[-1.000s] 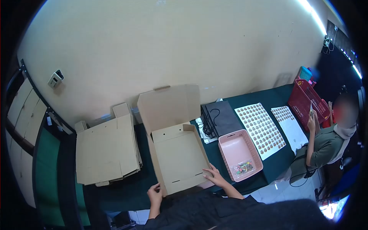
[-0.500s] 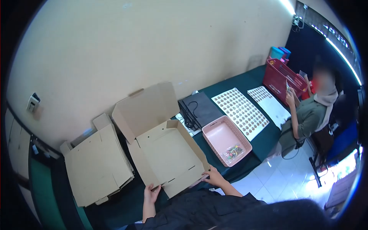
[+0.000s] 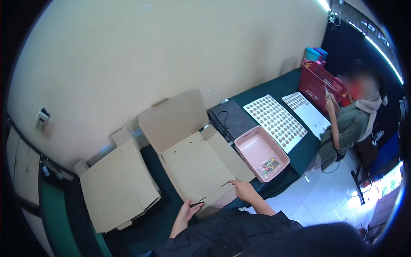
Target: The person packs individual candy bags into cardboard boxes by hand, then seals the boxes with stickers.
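Note:
A brown cardboard box (image 3: 195,165) lies partly folded on the table in front of me, its tall lid panel (image 3: 177,113) raised against the wall. My left hand (image 3: 187,211) is at the near left corner, thumb and fingers closed about the front edge beside a slot. My right hand (image 3: 245,191) grips the near right part of the front panel, fingertips by the other slot. The right side panel (image 3: 231,156) leans outward toward a pink basket (image 3: 240,147). Part of the front panel is hidden behind my hands.
Flat cardboard boxes (image 3: 117,184) are stacked at left. A black bag (image 3: 231,120) lies behind the pink basket, which holds a packet of colourful small items (image 3: 269,166). Sticker sheets (image 3: 276,122) and a red basket (image 3: 317,88) are farther right, near a seated person (image 3: 353,124).
The box's right side panel has swung outward and down. Both my hands have shifted along the front edge, the right one up onto the front panel. The view has moved slightly.

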`<state>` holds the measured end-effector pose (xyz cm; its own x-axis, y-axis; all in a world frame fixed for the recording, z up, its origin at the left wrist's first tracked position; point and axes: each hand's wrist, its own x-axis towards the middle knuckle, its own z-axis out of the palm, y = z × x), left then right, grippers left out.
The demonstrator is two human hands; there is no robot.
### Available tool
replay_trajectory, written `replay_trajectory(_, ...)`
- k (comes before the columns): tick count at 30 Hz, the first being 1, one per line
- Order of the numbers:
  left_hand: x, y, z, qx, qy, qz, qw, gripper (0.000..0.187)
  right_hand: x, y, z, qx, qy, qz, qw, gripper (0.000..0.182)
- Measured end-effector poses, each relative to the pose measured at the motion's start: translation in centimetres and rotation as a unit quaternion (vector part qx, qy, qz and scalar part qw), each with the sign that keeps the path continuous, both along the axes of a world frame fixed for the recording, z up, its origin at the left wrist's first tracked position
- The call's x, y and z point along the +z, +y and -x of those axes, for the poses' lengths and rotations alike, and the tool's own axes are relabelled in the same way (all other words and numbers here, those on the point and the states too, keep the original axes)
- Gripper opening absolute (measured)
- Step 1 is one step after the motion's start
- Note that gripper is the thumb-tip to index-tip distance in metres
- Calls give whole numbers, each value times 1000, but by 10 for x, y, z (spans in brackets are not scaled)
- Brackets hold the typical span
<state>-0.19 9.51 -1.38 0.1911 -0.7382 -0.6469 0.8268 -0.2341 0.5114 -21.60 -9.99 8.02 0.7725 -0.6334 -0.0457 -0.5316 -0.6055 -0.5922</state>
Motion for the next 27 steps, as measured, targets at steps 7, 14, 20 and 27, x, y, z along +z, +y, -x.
replay_trajectory(7, 15, 4, 17, -67, -171, 16, 983, 31, -33, 28, -88, 257, -130, -61, 956, 42)
replay_trajectory(14, 13, 34, -33, -127, -418, -46, 898, 27, -76, 58, -116, 372, 152, -226, 888, 63)
replay_trajectory(20, 38, -3, -68, 13, -522, -74, 850, 25, -120, 53, -121, 489, 279, -262, 784, 61)
replay_trajectory(27, -18, -77, -134, 26, -655, -144, 741, 36, -102, 45, -113, 455, 264, -289, 800, 65)
